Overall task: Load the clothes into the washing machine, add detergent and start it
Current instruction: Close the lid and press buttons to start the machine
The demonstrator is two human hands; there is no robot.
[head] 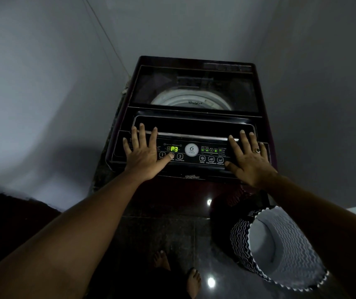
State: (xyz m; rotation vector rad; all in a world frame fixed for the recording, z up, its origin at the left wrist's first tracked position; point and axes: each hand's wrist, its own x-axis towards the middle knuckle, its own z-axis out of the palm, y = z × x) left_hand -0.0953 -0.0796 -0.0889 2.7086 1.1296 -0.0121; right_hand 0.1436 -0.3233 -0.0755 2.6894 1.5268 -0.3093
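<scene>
A dark top-loading washing machine (pixel 194 67) stands in a corner with its glass lid (pixel 194 124) down; the pale drum rim shows through the glass. Its control panel (pixel 191 155) is lit and the green display (pixel 174 149) reads P3. My left hand (pixel 142 151) lies flat on the panel's left side, fingers spread up to the lid's front edge, thumb tip on a button under the display. My right hand (pixel 249 156), with a ring on one finger, lies flat on the panel's right side, thumb by the water-level button.
A black-and-white zigzag laundry basket (pixel 244 238) with a pale lining stands on the dark glossy floor at the lower right, nothing visible inside. Grey walls close in left, right and behind. My bare feet (pixel 192 279) are below the machine's front.
</scene>
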